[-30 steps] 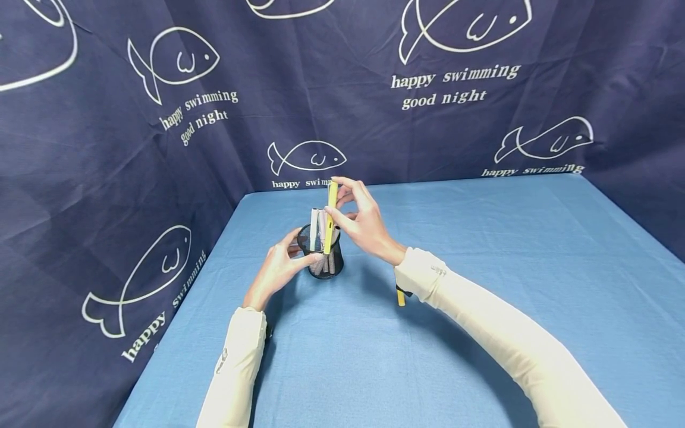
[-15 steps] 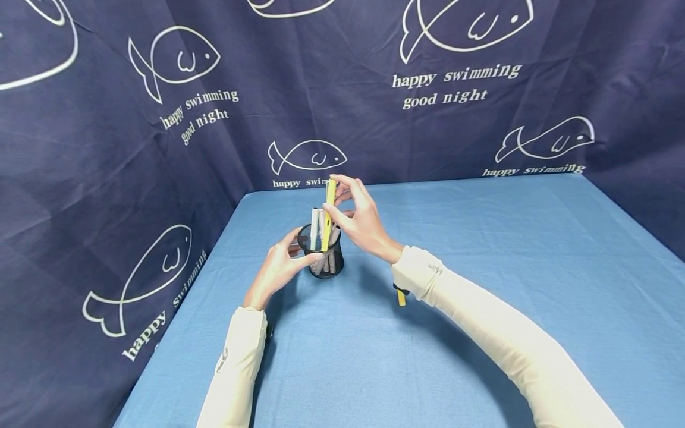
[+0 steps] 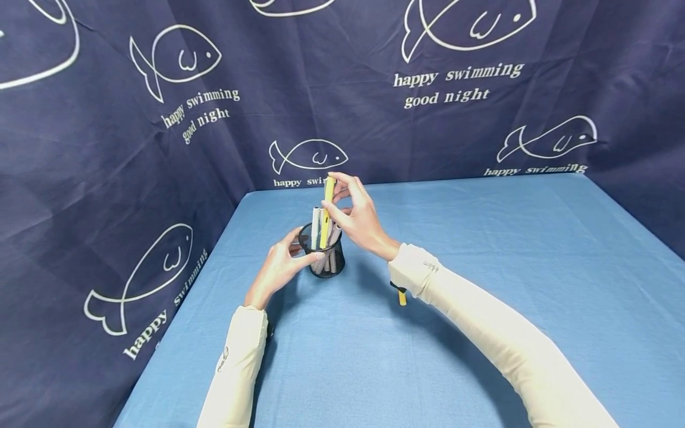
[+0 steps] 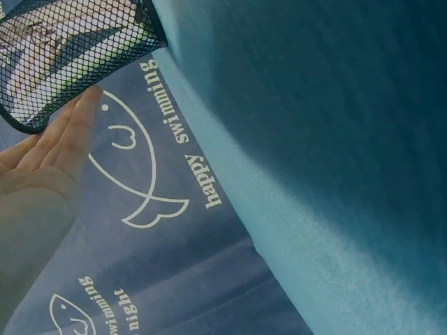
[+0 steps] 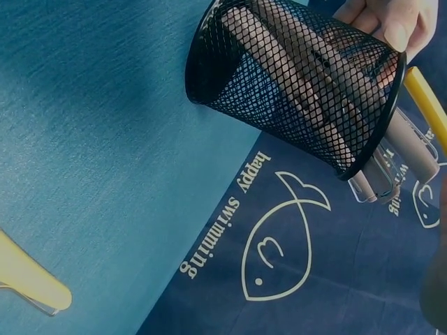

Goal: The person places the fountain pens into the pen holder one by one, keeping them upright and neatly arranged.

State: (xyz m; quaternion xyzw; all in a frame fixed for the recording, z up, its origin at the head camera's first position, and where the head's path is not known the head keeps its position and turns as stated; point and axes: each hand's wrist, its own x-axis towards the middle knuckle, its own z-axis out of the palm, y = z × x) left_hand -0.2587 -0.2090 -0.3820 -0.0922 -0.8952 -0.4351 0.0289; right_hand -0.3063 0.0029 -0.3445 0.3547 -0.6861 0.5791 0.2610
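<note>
A black mesh pen holder (image 3: 336, 260) stands on the blue cloth in the head view. My left hand (image 3: 280, 261) grips it from the left, thumb at the front near the rim and fingers behind. White and greyish capped pens (image 3: 315, 227) stick up out of the holder. Above its mouth my right hand (image 3: 360, 219) pinches a yellow pen (image 3: 324, 221), nearly upright, its lower end at the rim. The right wrist view has that yellow pen (image 5: 426, 105) beside the rim, with the mesh holder (image 5: 300, 84) seen from the side. How deep the tip sits is unclear.
A second yellow pen (image 3: 402, 298) lies on the blue tablecloth (image 3: 342, 356) under my right wrist, partly hidden by it. Its clip end also appears as a yellow pen (image 5: 31, 276) in the right wrist view. Dark blue curtains (image 3: 364, 119) printed with fish hang behind and to the left.
My right hand has moved slightly left, and the yellow pen's lower end has come down a little toward the holder's mouth. My left hand keeps its hold on the holder.
</note>
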